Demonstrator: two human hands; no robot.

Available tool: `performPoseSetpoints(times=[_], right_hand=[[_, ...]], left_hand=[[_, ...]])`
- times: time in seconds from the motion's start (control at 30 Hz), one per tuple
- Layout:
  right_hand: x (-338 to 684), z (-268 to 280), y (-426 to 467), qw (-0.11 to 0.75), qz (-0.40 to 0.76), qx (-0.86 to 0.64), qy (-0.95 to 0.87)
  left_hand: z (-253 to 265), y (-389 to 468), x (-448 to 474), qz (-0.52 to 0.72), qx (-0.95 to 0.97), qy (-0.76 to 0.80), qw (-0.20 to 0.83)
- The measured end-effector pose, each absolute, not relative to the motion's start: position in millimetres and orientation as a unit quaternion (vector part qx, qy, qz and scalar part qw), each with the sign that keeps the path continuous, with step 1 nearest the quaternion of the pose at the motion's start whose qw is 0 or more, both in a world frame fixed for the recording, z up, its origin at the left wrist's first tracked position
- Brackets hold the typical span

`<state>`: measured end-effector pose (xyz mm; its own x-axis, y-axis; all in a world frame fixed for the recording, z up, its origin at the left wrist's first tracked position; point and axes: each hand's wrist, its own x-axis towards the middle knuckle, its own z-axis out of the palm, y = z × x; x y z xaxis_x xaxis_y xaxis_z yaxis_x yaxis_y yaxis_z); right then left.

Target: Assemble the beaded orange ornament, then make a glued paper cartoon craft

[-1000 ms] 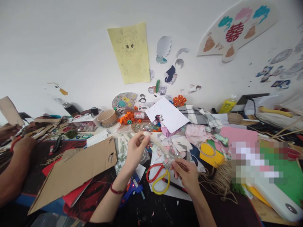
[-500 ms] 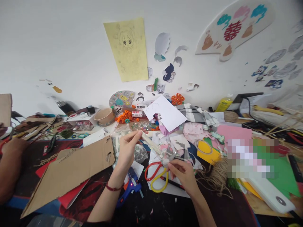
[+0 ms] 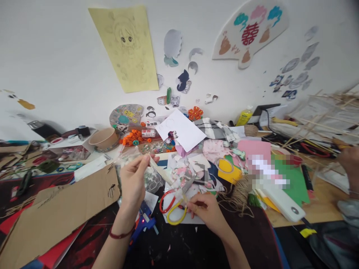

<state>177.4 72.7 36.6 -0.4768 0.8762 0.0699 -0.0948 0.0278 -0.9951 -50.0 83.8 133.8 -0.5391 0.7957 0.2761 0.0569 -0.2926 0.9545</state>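
Observation:
My left hand (image 3: 134, 179) is closed in a pinch on one end of a thin whitish strip (image 3: 160, 170), which slants down to the right over paper scraps. My right hand (image 3: 206, 209) is lower, its thumb and fingers pressed together beside the scissors. Something small and translucent shows at its fingertips, too blurred to name. Scissors (image 3: 167, 201) with one red and one yellow handle lie on white paper between my hands, their blades partly covered. A blue glue gun (image 3: 146, 220) with a lit red light lies right of my left forearm.
Brown cardboard (image 3: 73, 201) lies at left. Paper scraps (image 3: 193, 168), a twine bundle (image 3: 238, 194) and a white, partly blurred glue-gun-like tool (image 3: 280, 201) spread rightward. Another person's hand (image 3: 350, 164) is at the far right. A bowl (image 3: 103, 140) and orange beads (image 3: 131, 138) stand behind.
The view has swung right, so the table's things sit further left. The co-worker's arm at left has gone from view, and a hand shows at right. My left hand still pinches the strip.

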Motion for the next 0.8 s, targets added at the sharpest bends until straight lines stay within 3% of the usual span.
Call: performPoseSetpoints(times=[0.27,0.43,0.53,0.67,0.8], right_hand=[[213,33,66,0.469,0.47,-0.366,-0.652],[282,23,81,0.431,0.431,-0.449,-0.653],[335,18,108,0.44,0.314,-0.585,-0.604],[374,23,151,0.327,0.158,-0.693,-0.623],[358,37,176,0.147,-0.012,-0.736,-0.661]], left_hand=[[156,82,-56,0.801,0.313,0.455,0.231],[187,67,-74,0.822,0.341,0.446,0.097],[201,53,-77,0.778,0.376,0.503,0.031],[206,32,-68,0.672,0.415,0.613,0.015],[192,25,-59,0.617,0.463,0.635,0.053]])
